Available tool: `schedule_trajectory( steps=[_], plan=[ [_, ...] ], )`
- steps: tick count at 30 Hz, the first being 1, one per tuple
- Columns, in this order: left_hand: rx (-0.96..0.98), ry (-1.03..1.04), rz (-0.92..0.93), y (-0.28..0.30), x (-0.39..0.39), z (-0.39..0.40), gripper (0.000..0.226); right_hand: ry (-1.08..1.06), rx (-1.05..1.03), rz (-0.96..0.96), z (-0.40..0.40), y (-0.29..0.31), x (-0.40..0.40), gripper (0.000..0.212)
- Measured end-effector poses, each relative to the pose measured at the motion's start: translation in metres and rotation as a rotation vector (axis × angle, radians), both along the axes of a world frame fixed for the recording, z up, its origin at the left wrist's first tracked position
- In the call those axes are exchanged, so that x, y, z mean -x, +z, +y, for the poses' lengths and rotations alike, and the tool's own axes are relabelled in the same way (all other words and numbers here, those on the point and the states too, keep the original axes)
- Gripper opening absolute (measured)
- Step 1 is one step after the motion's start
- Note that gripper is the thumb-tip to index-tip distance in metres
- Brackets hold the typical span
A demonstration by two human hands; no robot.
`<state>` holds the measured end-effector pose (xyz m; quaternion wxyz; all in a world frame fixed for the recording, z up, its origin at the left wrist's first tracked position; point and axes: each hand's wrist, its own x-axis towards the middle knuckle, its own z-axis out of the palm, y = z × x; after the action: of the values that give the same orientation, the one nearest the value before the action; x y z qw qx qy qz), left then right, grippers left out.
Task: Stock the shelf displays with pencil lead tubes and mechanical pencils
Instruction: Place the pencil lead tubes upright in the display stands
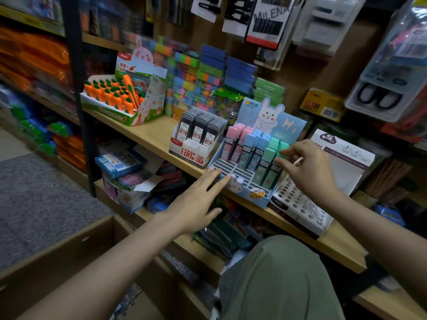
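— Where are the lead tubes?

— Standing in the blue bunny display box (258, 197) on the wooden shelf (152, 132): pink tubes (233, 144) at the left, blue tubes (253, 148) in the middle, green tubes (269, 162) at the right. The front slots are bare.

— And the hands?

— The left hand (196, 199) is flat, fingers straight, fingertips on the box's front left edge — holding nothing. The right hand (307, 167) hovers at the green tubes, fingers loosely bent, touching their tops; whether it pinches one I cannot tell.

— Anything beside it?

— Just left, a white box of grey 0.7 lead cases (201, 128); farther left, a carrot-pen display (115, 95). A cardboard box (69, 257) sits below.
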<state>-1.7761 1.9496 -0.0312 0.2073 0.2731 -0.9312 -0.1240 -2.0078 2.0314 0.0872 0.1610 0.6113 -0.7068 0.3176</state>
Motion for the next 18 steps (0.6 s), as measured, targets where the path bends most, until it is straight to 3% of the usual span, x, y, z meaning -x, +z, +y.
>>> schedule_trajectory(
  steps=[3,6,9,13,18],
  plan=[
    [-0.036,-0.014,0.04,0.002,-0.007,0.005,0.077,-0.007,0.003,-0.004,0.005,0.002,-0.006,0.029],
    [-0.064,0.013,0.162,-0.004,-0.023,0.017,0.06,0.115,0.148,-0.04,0.008,0.003,-0.03,0.033],
    [-0.323,0.127,0.214,-0.019,-0.052,0.029,0.039,0.361,0.143,-0.026,0.0,-0.005,-0.079,0.021],
    [-0.65,0.473,0.202,-0.058,-0.118,0.036,0.019,0.758,-0.308,0.054,-0.019,-0.057,-0.161,0.032],
    [-0.866,1.128,0.325,-0.121,-0.205,0.06,0.023,0.823,-0.813,0.045,-0.036,-0.164,-0.235,0.048]
  ],
)
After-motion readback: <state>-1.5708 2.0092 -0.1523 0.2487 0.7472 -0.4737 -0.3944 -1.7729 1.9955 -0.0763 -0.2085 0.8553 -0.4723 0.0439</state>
